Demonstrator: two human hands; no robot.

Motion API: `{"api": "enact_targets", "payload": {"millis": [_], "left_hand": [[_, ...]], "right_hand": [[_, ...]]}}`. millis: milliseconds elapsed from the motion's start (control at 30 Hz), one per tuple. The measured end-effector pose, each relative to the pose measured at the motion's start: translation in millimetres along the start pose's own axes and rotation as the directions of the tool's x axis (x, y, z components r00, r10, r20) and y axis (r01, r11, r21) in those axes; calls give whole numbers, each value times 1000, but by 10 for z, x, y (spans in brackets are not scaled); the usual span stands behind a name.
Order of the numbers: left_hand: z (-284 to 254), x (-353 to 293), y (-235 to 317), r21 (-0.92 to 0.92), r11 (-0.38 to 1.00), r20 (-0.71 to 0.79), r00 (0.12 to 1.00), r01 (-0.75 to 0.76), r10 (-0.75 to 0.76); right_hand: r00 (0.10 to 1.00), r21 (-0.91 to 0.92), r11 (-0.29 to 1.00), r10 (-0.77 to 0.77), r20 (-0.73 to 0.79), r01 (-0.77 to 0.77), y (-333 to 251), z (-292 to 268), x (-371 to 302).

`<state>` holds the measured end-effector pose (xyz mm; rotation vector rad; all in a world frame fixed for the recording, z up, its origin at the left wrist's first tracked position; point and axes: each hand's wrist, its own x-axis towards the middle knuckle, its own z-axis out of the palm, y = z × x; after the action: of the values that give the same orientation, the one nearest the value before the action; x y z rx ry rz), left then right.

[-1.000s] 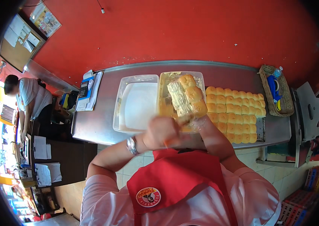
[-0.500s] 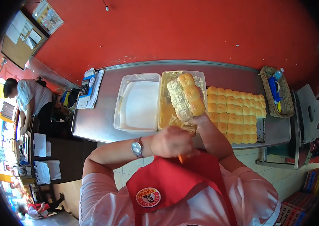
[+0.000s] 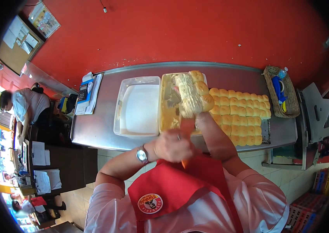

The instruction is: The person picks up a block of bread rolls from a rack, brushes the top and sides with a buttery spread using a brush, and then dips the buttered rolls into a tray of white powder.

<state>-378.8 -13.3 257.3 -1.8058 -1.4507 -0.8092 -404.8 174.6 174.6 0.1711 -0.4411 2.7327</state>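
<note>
My right hand (image 3: 202, 117) supports a block of joined bread rolls (image 3: 201, 88) from its near end. Their tops are golden, and the side facing left is coated with a pale, creamy spread (image 3: 186, 93). My left hand (image 3: 174, 146), on the watch arm, is closed around a flat tool with an orange handle (image 3: 185, 163). The tool's blurred flat end (image 3: 188, 125) points up at the block's near end; whether it is a brush or a spatula is unclear. Beneath the block, a plastic tub (image 3: 162, 101) has yellowish spread smeared inside.
Left of it stands another translucent tub (image 3: 116, 116) with a white bottom. Many golden rolls (image 3: 236, 112) sit on a tray (image 3: 266, 132) to the right. Beyond is a wicker basket (image 3: 293, 93) with a blue tape dispenser (image 3: 278, 87). A calculator (image 3: 83, 92) and papers lie far left; another person (image 3: 28, 103) stands beyond.
The bread block has tilted more upright. My left hand has lowered slightly, and the tool's flat end has swung from pointing right to pointing up toward the block.
</note>
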Motion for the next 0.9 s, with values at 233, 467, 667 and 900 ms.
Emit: {"api": "enact_targets", "payload": {"millis": [233, 467, 667, 900], "left_hand": [[-157, 291, -964, -661, 205, -43, 237, 722, -971], [-17, 114, -761, -781, 180, -99, 167, 598, -981], [28, 146, -514, -398, 717, -308, 653, 573, -692], [185, 168, -472, -481, 649, 182, 791, 589, -584]], "right_hand": [[997, -273, 959, 74, -24, -78, -71, 377, -184], [998, 0, 999, 54, -41, -54, -51, 237, -112], [991, -276, 958, 40, -127, -74, -226, 787, -319], [992, -145, 983, 101, -73, -111, -147, 279, -154]]}}
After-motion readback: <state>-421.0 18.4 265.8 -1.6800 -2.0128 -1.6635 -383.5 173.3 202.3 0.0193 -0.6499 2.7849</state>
